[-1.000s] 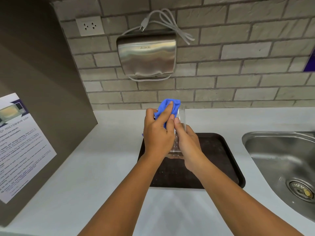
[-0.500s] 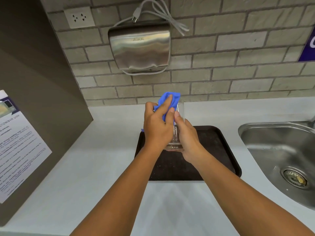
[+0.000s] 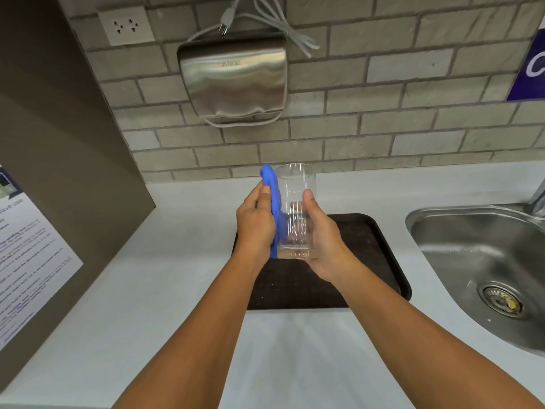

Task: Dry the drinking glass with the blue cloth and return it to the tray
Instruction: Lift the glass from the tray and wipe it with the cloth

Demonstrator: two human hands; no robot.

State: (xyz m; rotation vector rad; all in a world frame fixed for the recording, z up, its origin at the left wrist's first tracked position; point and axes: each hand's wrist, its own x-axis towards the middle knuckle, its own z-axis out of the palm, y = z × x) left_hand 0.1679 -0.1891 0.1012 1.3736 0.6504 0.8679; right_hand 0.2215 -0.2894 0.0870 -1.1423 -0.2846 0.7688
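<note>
A clear drinking glass (image 3: 295, 187) is held upright above the far part of the dark tray (image 3: 374, 261). My right hand (image 3: 323, 240) grips its lower half from the right side. My left hand (image 3: 256, 222) holds the blue cloth (image 3: 273, 199) flat against the glass's left wall. The cloth runs from near the rim down to the base. The glass's mouth is uncovered and its inside shows nothing in it.
A steel sink (image 3: 483, 267) with a drain lies to the right of the tray. On the brick wall hang a metal hand dryer (image 3: 233, 78) and a socket (image 3: 126, 26). A brown panel with a printed notice (image 3: 26, 255) stands at the left. White counter surrounds the tray.
The cloth was bunched over the glass's top under my left fingers; now it lies along the glass's left side and the rim is exposed. The view has shifted downward slightly.
</note>
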